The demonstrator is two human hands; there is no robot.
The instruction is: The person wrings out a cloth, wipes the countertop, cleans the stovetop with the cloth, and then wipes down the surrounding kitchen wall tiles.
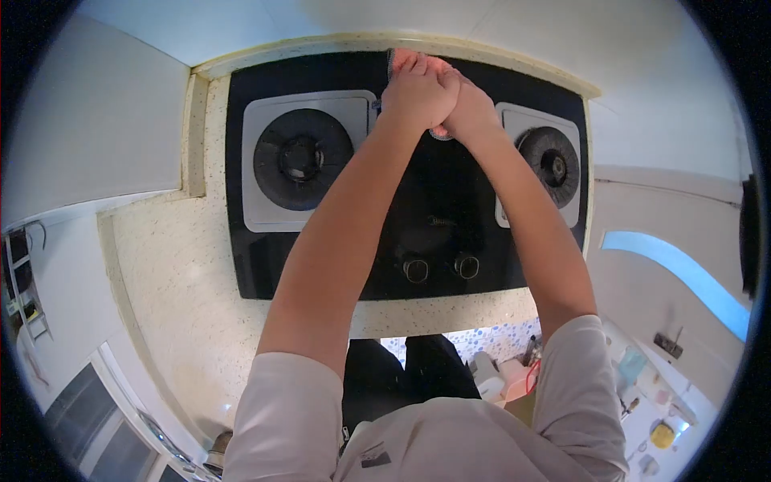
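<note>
At the back of a black glass gas stove (434, 185), both hands press together on a pink cloth (397, 62). My left hand (419, 98) has its fingers bent over the cloth near the stove's rear edge. Close against it, my right hand (470, 111) overlaps the left at the fingers and bears on the same cloth. A bit of pink shows below, between the wrists; most of the cloth is hidden under the hands. To the left is a large round burner (303, 159) on a pale metal plate, and to the right a second burner (552, 166).
Two control knobs (415, 271) sit near the stove's front. A speckled countertop (161, 265) surrounds the stove, with a raised ledge (337, 46) behind it. White cabinets (88, 120) stand at left. Below right are a pink container (515, 377) and other items.
</note>
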